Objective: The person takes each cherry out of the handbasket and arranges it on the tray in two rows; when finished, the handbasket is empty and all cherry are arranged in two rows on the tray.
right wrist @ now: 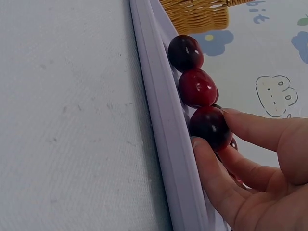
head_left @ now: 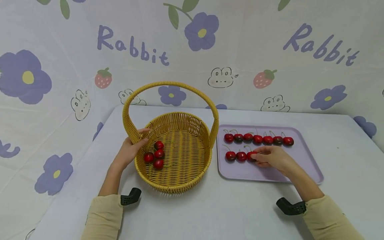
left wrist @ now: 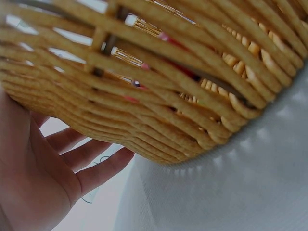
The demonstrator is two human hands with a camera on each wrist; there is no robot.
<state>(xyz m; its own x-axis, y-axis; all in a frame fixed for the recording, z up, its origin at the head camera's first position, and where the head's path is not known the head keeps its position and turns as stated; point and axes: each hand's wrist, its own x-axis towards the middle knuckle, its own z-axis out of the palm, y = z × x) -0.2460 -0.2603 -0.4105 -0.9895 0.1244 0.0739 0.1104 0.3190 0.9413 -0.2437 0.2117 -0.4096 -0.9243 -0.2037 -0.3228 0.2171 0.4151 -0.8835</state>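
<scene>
A yellow woven basket (head_left: 175, 190) with a tall arched handle stands on the table. My left hand (head_left: 132, 150) holds its left side at the foot of the handle; in the left wrist view, that hand's fingers (left wrist: 103, 173) lie along the outside of the weave. Several cherries (head_left: 158, 163) are grouped at the left inside the basket. Over the lilac tray (head_left: 267, 174), my right hand (head_left: 271, 156) pinches the right-end cherry (right wrist: 211, 128) of the front row between thumb and fingers. Two more cherries (right wrist: 198, 87) sit beside it in line.
A back row of several cherries (head_left: 257, 139) with stems runs along the tray's far side. The tray stands just right of the basket on a white-covered table (head_left: 210, 213). Behind it hangs a cloth (head_left: 240, 43) printed with flowers, rabbits and strawberries.
</scene>
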